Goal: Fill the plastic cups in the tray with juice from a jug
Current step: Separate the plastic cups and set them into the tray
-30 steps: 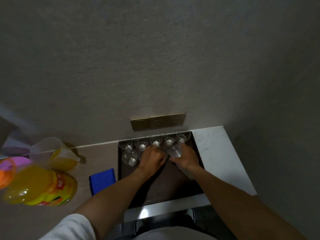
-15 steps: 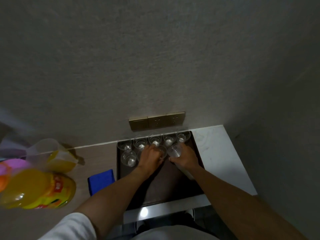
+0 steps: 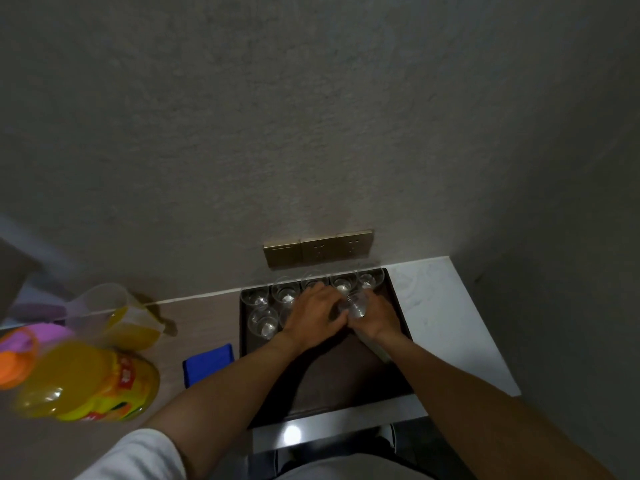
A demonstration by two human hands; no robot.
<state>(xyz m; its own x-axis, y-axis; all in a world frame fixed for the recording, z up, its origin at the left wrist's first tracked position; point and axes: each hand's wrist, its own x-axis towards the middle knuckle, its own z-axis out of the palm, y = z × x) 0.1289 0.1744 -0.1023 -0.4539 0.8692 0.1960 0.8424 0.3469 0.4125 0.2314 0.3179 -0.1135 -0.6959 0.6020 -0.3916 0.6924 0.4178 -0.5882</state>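
A dark brown tray [image 3: 329, 375] lies against the wall. Several clear, empty plastic cups [image 3: 285, 291] stand in its back row, and another cup [image 3: 264, 322] begins a second row at the left. My left hand [image 3: 311, 315] is over the second row, its fingers curled round a cup that it mostly hides. Touching it, my right hand [image 3: 377, 318] grips a stack of clear cups [image 3: 356, 303], tilted, with its tail running back under my wrist. The clear jug [image 3: 128, 323], part full of orange juice, stands on the counter at the left.
A big bottle of orange juice [image 3: 90, 379] lies blurred at the near left beside a purple lid [image 3: 34, 336]. A blue cloth [image 3: 207, 363] sits left of the tray. Brass wall sockets [image 3: 318, 247] are just behind the cups. The white counter [image 3: 450, 323] ends to the right.
Both hands have stayed together over the second row of cups, edging slightly toward the back row. The cups standing in the tray have not moved.
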